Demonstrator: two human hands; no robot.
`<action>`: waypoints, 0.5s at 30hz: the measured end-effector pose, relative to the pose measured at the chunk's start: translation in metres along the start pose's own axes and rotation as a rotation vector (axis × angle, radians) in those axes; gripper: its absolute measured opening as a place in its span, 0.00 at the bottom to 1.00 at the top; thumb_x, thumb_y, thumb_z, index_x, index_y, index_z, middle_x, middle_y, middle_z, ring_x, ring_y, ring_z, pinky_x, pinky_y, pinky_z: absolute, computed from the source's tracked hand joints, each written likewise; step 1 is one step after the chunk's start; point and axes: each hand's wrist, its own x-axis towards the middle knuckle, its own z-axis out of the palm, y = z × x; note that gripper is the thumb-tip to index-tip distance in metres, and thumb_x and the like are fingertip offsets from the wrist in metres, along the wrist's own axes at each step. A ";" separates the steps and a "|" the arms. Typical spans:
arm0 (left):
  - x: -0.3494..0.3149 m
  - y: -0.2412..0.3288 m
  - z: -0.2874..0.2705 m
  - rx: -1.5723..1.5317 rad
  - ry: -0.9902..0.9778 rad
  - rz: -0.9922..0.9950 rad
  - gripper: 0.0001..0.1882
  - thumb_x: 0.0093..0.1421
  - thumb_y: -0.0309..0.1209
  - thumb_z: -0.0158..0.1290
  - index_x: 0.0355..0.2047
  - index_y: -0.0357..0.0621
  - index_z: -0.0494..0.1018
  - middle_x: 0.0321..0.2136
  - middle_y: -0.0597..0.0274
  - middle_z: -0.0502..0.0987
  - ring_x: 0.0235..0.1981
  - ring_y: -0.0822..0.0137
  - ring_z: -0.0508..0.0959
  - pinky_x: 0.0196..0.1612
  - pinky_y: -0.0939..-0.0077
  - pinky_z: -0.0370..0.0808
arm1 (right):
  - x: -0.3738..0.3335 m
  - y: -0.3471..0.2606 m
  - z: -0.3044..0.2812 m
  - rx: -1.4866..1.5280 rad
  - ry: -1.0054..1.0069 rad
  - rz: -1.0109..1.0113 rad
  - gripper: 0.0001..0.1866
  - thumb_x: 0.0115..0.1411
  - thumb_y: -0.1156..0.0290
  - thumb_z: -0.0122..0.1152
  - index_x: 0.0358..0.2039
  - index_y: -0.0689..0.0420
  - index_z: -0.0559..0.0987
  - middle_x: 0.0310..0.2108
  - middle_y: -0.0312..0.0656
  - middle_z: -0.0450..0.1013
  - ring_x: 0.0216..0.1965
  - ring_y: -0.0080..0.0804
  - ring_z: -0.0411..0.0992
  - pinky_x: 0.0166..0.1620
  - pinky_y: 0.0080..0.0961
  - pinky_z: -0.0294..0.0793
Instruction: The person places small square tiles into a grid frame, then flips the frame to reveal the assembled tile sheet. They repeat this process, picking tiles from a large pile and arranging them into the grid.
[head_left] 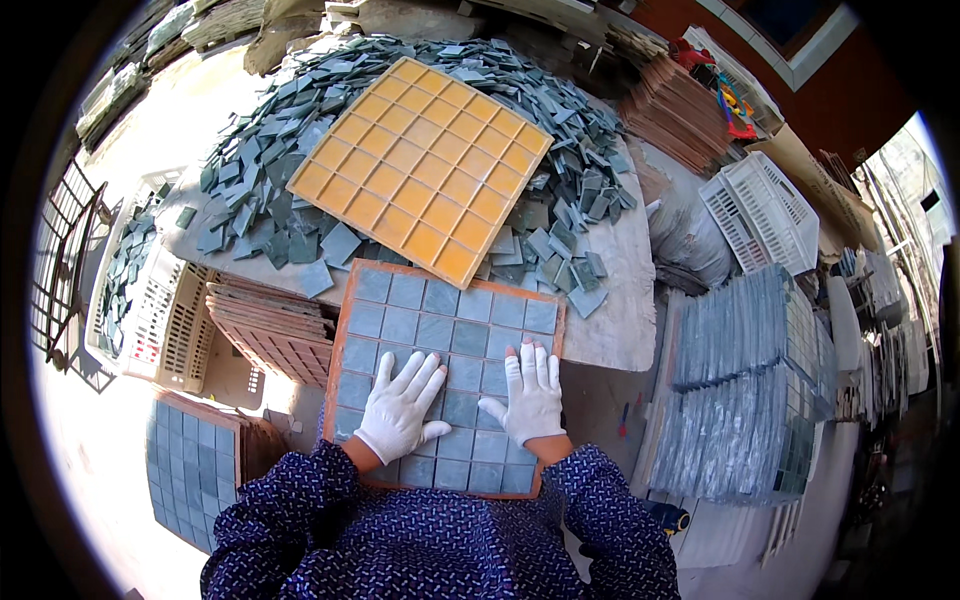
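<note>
In front of me lies a reddish-brown gridded tray (555,345) filled with square grey-green stone tiles (400,327). My left hand (403,405), in a white glove with some fingertips bare, rests flat on the tiles left of the middle, fingers spread. Gloved the same way, my right hand (527,393) lies flat on the tiles near the tray's right edge, thumb held out. Neither hand grips anything. Just beyond the tray, a yellow gridded mould (425,165) with vacant square cells lies tilted on a heap of loose tiles (265,165), its near corner overlapping the tray's far edge.
The heap covers a worn table (625,320). Stacked brown trays (275,325) and white crates (165,315) stand left, above a tile-filled tray (190,465). At right are plastic-wrapped tile sheets (730,390), a white crate (760,215) and more brown trays (675,110).
</note>
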 end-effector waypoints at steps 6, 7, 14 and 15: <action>0.043 0.010 0.006 0.017 0.040 0.071 0.39 0.59 0.56 0.43 0.62 0.42 0.59 0.63 0.50 0.60 0.64 0.52 0.59 0.65 0.42 0.46 | 0.003 -0.001 0.009 -0.049 0.002 -0.139 0.48 0.51 0.43 0.61 0.63 0.63 0.59 0.65 0.58 0.53 0.67 0.53 0.49 0.67 0.49 0.44; 0.036 0.005 0.006 0.020 0.027 0.078 0.38 0.59 0.56 0.43 0.62 0.42 0.59 0.63 0.50 0.60 0.64 0.52 0.59 0.65 0.43 0.46 | -0.002 -0.005 0.011 -0.060 -0.004 -0.168 0.48 0.51 0.43 0.61 0.64 0.63 0.59 0.65 0.58 0.53 0.67 0.53 0.50 0.67 0.48 0.44; -0.005 -0.015 -0.006 0.069 0.026 -0.021 0.37 0.58 0.52 0.47 0.62 0.42 0.61 0.63 0.52 0.61 0.65 0.54 0.58 0.67 0.45 0.44 | -0.036 -0.067 0.013 0.135 -0.029 -0.121 0.53 0.48 0.38 0.61 0.64 0.64 0.58 0.65 0.60 0.52 0.67 0.53 0.48 0.68 0.47 0.43; -0.005 -0.014 -0.007 0.071 0.027 -0.019 0.37 0.58 0.52 0.47 0.62 0.42 0.61 0.63 0.52 0.61 0.65 0.53 0.58 0.67 0.46 0.44 | -0.030 -0.075 0.017 0.165 -0.022 -0.142 0.53 0.49 0.38 0.60 0.64 0.64 0.58 0.65 0.59 0.53 0.67 0.54 0.48 0.68 0.47 0.43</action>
